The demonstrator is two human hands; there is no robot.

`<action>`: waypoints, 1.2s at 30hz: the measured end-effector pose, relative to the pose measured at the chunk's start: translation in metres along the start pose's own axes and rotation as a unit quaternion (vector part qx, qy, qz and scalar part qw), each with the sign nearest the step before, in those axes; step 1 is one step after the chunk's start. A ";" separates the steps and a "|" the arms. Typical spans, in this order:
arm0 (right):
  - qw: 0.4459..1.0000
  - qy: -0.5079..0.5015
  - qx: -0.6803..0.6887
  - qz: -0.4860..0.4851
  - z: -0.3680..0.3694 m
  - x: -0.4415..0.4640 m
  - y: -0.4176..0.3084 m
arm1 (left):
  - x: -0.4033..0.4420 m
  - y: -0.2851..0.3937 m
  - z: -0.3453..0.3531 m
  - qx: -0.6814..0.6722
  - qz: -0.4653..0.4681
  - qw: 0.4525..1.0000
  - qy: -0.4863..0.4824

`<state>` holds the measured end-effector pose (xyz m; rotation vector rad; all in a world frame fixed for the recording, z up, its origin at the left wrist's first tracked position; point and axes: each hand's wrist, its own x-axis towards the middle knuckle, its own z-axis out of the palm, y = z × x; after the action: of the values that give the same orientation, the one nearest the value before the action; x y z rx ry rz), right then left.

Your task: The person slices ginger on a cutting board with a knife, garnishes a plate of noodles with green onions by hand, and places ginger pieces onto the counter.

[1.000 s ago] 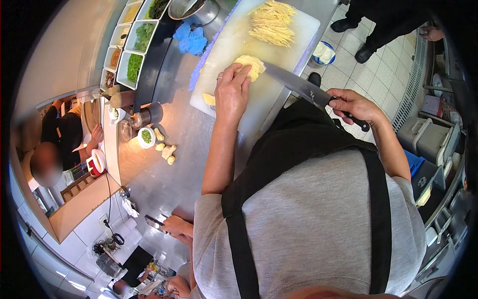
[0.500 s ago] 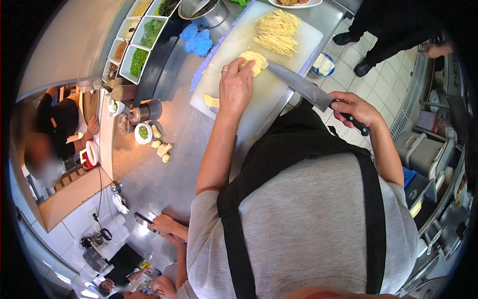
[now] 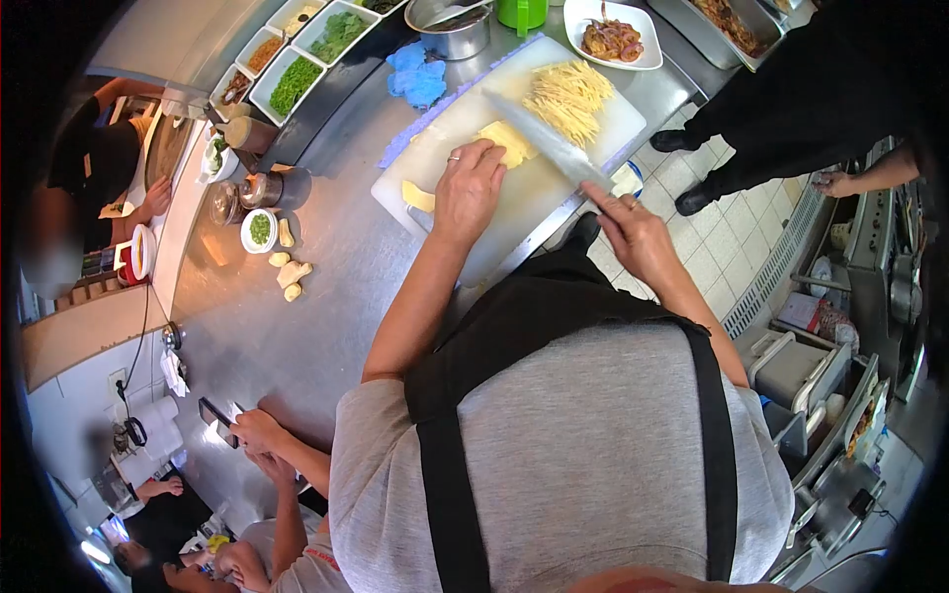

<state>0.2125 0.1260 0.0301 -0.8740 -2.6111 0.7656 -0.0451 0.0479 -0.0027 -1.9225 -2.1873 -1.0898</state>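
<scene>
My left hand (image 3: 469, 192) rests on the white cutting board (image 3: 395, 190), fingers curled onto a stack of thin pale-yellow slices (image 3: 507, 144) and pressing on it. In my right hand (image 3: 633, 232) is the black handle of a large kitchen knife (image 3: 544, 138). Its broad blade lies across the board between the stack and a heap of fine yellow strips (image 3: 568, 99); I cannot tell whether it touches either. Another yellow piece (image 3: 417, 197) lies by my left wrist, at the board's left edge.
Blue crumpled gloves or cloth (image 3: 416, 76), a steel pot (image 3: 453, 30) and a green container (image 3: 522, 14) stand beyond the board. A plate of cooked food (image 3: 613, 38) is at the back right. Ginger pieces (image 3: 292, 271) lie left. Nearby, another person's hands hold a phone (image 3: 218, 422).
My right hand has brought the knife inward and up, from the stack's right side to between stack and strips. My left hand stays on the slices. The view has shifted slightly.
</scene>
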 end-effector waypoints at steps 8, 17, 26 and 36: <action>0.997 -0.019 -0.068 -0.030 0.006 0.000 0.000 | -0.004 -0.003 0.004 -0.012 -0.008 1.000 0.023; 0.996 -0.052 -0.070 -0.009 0.014 -0.004 -0.002 | -0.006 -0.006 0.003 0.006 0.027 0.999 0.028; 0.998 -0.053 0.009 0.014 -0.007 0.004 -0.032 | -0.015 -0.003 -0.036 0.073 -0.012 0.997 -0.005; 0.995 -0.065 -0.017 -0.069 0.061 0.056 -0.069 | -0.059 -0.004 -0.067 0.064 -0.100 0.989 0.093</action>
<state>0.1112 0.0899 0.0241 -0.6654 -2.7708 0.7660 -0.0619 -0.0369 0.0189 -1.5128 -2.3190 -1.0731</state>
